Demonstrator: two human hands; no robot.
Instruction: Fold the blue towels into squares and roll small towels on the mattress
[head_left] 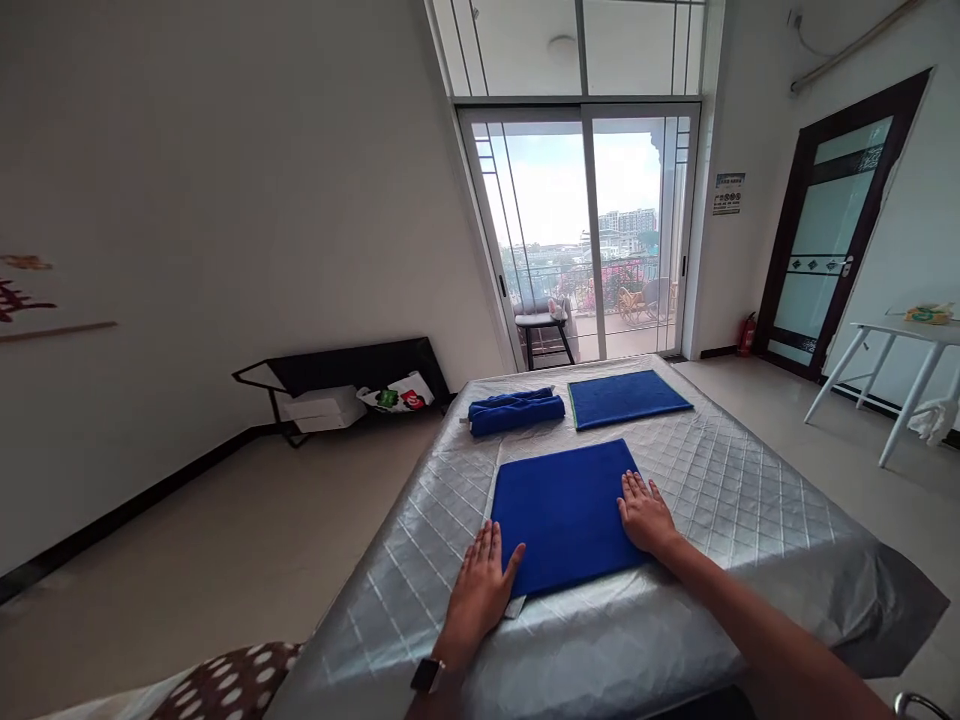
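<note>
A blue cloth lies flat and spread out on a table under a silver quilted cover. My left hand rests flat along its left edge, fingers stretched and thumb apart, with a dark watch on the wrist. On the right edge of the cloth lies my right hand, palm down with the fingers extended. Behind it are a second flat blue cloth with a greenish edge and a rolled or folded blue cloth bundle. A small pale tag shows under the near-left corner.
A black rack with a white box and a printed bag stands by the left wall. Sliding glass doors are beyond the table. At right stand a white table and a red extinguisher. Polka-dot fabric lies lower left.
</note>
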